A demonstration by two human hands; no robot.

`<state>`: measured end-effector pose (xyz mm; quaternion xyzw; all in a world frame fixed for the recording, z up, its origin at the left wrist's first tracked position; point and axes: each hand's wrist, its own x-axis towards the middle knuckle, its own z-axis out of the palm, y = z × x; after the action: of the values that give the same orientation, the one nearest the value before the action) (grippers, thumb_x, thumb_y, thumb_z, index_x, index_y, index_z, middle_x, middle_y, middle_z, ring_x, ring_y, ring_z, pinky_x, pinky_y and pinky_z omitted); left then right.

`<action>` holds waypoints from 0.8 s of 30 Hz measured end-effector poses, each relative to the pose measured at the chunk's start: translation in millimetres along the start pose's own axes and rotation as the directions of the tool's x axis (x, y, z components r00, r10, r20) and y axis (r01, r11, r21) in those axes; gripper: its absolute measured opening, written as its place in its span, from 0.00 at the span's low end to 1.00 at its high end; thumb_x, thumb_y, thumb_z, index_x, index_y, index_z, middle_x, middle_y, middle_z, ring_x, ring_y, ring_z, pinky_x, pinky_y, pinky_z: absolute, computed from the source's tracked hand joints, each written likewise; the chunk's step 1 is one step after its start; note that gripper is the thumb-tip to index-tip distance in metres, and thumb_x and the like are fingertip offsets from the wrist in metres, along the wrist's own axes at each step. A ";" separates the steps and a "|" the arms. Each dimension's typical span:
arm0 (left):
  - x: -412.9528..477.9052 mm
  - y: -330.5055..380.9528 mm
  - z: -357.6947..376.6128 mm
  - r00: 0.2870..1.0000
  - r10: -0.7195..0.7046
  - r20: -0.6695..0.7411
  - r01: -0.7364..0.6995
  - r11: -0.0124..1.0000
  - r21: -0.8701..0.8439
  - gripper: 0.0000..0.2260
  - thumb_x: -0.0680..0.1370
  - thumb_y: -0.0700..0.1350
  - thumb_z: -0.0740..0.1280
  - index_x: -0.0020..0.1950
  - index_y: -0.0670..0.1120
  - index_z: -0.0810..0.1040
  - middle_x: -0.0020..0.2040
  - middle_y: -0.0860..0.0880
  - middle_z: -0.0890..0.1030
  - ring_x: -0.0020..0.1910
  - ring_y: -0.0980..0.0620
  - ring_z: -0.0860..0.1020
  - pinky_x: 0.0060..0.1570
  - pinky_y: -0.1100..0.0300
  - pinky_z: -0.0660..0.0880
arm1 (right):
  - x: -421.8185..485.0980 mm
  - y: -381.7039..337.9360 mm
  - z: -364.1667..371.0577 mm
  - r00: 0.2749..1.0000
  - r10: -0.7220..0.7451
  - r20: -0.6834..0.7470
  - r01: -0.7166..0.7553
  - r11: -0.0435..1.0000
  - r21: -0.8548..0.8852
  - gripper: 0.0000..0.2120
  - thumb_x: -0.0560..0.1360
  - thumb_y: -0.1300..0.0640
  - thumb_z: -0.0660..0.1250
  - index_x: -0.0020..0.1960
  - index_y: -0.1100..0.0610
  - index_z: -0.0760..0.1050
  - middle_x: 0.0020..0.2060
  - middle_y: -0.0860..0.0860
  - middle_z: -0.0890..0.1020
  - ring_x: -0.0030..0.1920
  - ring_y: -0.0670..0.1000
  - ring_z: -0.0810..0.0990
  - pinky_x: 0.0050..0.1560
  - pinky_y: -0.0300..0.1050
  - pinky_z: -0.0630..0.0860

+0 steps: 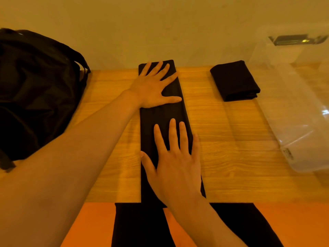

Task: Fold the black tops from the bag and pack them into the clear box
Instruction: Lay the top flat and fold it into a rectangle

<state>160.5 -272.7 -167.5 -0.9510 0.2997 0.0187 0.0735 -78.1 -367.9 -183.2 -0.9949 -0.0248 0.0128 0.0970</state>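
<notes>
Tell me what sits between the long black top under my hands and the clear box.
In the head view, a folded black top lies there, toward the far edge of the table.

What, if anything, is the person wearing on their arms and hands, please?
Nothing that shows: the left hand and right hand are bare, with no gloves, rings, watch or bracelet, and no sleeves appear up to the picture's edge.

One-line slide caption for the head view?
The left hand and right hand press a long-folded black top flat on the table; bag left, folded top and clear box right.
</notes>
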 end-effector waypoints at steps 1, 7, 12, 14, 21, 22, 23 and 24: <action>-5.4 3.6 -2.5 0.999 -0.035 -0.041 0.037 0.999 0.028 0.47 0.69 0.81 0.34 0.83 0.59 0.44 0.84 0.45 0.45 0.82 0.45 0.40 0.79 0.41 0.39 | -0.5 0.1 -0.5 1.000 -0.003 -0.005 0.003 1.000 0.000 0.37 0.79 0.29 0.40 0.82 0.47 0.46 0.81 0.58 0.45 0.81 0.60 0.39 0.76 0.68 0.46; -90.2 41.9 -9.0 0.904 -0.405 -0.139 0.298 0.828 -0.475 0.36 0.76 0.69 0.32 0.83 0.58 0.45 0.84 0.49 0.46 0.82 0.49 0.42 0.80 0.46 0.41 | -4.3 5.2 -4.8 0.999 -0.036 -0.023 0.036 0.999 0.022 0.38 0.78 0.27 0.38 0.82 0.47 0.43 0.81 0.60 0.45 0.80 0.60 0.38 0.78 0.64 0.38; -211.7 74.3 1.9 0.979 -0.154 -0.132 0.044 0.799 -0.600 0.33 0.80 0.70 0.43 0.83 0.58 0.50 0.84 0.54 0.44 0.81 0.58 0.38 0.80 0.52 0.39 | -18.6 36.9 -22.9 0.978 -0.210 -0.019 0.210 0.978 -0.020 0.37 0.76 0.26 0.33 0.81 0.42 0.36 0.81 0.54 0.38 0.79 0.55 0.30 0.77 0.55 0.30; -244.6 90.2 10.7 0.994 -0.001 -0.111 -0.051 0.883 -0.466 0.34 0.80 0.71 0.45 0.83 0.57 0.50 0.84 0.54 0.43 0.81 0.57 0.37 0.80 0.51 0.38 | -29.9 52.5 -23.1 0.965 -0.261 0.011 0.261 0.963 -0.063 0.37 0.76 0.25 0.32 0.80 0.41 0.34 0.81 0.52 0.38 0.79 0.53 0.32 0.79 0.55 0.34; -285.5 108.4 39.9 0.956 0.115 -0.271 -0.156 0.979 -0.135 0.32 0.82 0.66 0.56 0.83 0.54 0.56 0.83 0.50 0.53 0.83 0.51 0.47 0.80 0.47 0.47 | -66.2 84.7 -13.1 0.950 -0.303 0.078 0.311 0.943 -0.119 0.41 0.73 0.21 0.33 0.80 0.40 0.35 0.79 0.50 0.35 0.80 0.52 0.36 0.78 0.52 0.39; -285.7 106.9 43.0 0.943 0.141 -0.302 -0.186 0.975 -0.125 0.29 0.83 0.63 0.58 0.82 0.53 0.60 0.83 0.49 0.57 0.82 0.49 0.51 0.79 0.46 0.52 | -68.3 89.0 -12.5 0.942 -0.331 0.060 0.336 0.933 -0.125 0.40 0.74 0.22 0.36 0.81 0.41 0.39 0.80 0.50 0.40 0.80 0.53 0.40 0.79 0.53 0.43; -285.2 106.4 45.5 0.927 0.169 -0.336 -0.221 0.968 -0.122 0.27 0.83 0.60 0.59 0.80 0.51 0.65 0.81 0.48 0.62 0.82 0.48 0.56 0.78 0.46 0.57 | -70.8 93.2 -12.8 0.931 -0.364 0.024 0.364 0.920 -0.146 0.38 0.77 0.24 0.41 0.81 0.42 0.46 0.81 0.51 0.47 0.80 0.53 0.47 0.78 0.54 0.51; -284.7 106.9 46.5 0.906 0.194 -0.376 -0.255 0.959 -0.122 0.24 0.83 0.57 0.61 0.77 0.49 0.69 0.79 0.47 0.66 0.80 0.48 0.61 0.76 0.47 0.63 | -73.6 97.9 -12.7 0.917 -0.397 -0.019 0.389 0.907 -0.161 0.35 0.79 0.28 0.47 0.80 0.44 0.55 0.80 0.52 0.57 0.79 0.54 0.55 0.76 0.55 0.61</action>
<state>-133.6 -190.7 -204.5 -0.9000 0.4131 -0.1223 -0.0659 -146.6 -470.1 -188.2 -0.9739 -0.2232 -0.0348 0.0210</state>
